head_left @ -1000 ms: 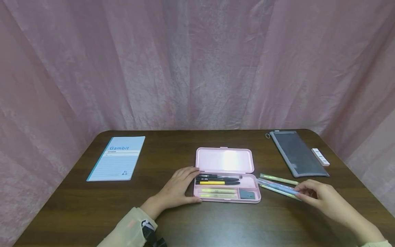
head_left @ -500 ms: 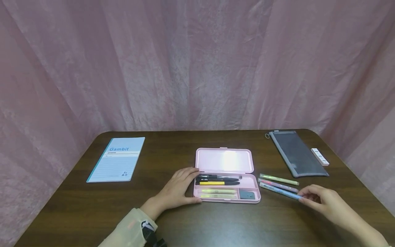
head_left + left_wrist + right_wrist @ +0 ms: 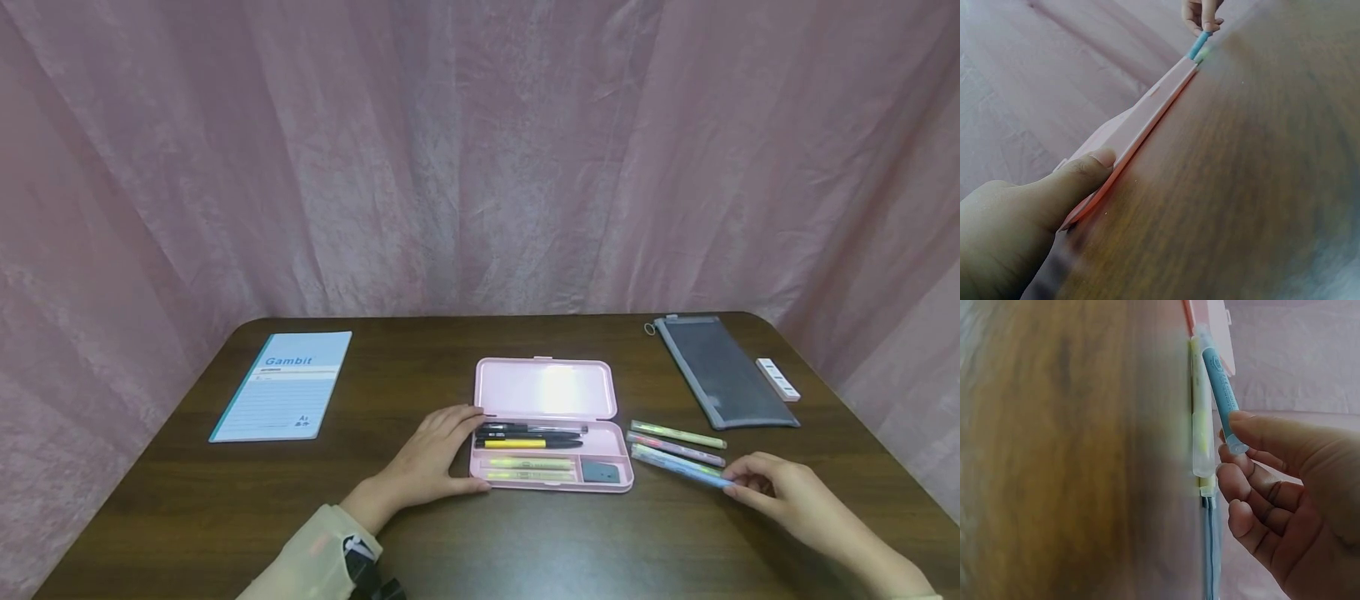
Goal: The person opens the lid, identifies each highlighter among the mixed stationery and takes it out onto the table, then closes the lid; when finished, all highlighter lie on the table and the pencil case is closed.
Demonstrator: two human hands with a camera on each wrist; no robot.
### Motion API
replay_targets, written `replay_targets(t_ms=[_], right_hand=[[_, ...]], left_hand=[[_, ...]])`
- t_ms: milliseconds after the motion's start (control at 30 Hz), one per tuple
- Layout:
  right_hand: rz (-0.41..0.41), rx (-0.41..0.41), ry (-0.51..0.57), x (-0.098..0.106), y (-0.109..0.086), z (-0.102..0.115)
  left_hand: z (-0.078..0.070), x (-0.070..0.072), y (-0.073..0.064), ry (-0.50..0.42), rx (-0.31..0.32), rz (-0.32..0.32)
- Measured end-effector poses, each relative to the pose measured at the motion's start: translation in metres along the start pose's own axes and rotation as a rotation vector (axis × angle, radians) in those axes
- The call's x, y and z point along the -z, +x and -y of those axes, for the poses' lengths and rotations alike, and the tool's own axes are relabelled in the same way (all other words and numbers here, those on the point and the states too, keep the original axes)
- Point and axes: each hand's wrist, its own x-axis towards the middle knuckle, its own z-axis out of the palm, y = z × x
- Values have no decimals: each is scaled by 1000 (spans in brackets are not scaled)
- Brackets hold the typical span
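In the head view an open pink pencil case (image 3: 545, 390) stands mid-table, with black pens (image 3: 532, 434), a yellow-and-black pen (image 3: 525, 445), pale yellow pens (image 3: 531, 464) and a grey-blue eraser (image 3: 601, 472) in it. My left hand (image 3: 426, 454) grips its left end, thumb on the front side (image 3: 1088, 172), fingertips near the hinge. Right of the case, my right hand (image 3: 787, 490) pinches the near end of a light-blue highlighter (image 3: 1221, 387) between thumb and fingers. A yellow-tinted highlighter (image 3: 1202, 437) lies close beside it. Behind are a purple-pink highlighter (image 3: 678, 450) and a green one (image 3: 678, 435).
A blue notebook (image 3: 285, 387) lies at the left of the brown table (image 3: 420, 358). At the back right are a grey zip pouch (image 3: 727, 375) and a small white block (image 3: 778, 379). A pink curtain (image 3: 480, 167) hangs behind the table.
My right hand has shifted slightly toward me with the blue highlighter, from over the purple-pink one to over or beside the yellow-tinted one. The left hand and pencil case have stayed put.
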Motion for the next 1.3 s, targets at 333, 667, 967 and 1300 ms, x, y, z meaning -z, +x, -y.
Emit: replay_targets(t_ms=[333, 667, 967, 1300], right_hand=[[25, 47, -63, -5, 3, -2], [47, 33, -119, -7, 3, -1], [26, 77, -138, -8, 4, 2], [26, 69, -142, -8, 2, 2]], left_hand=[[2, -1, 0, 12, -1, 0], [1, 0, 1, 17, -4, 2], [1, -1, 1, 19, -6, -2], [1, -2, 1, 23, -11, -7]])
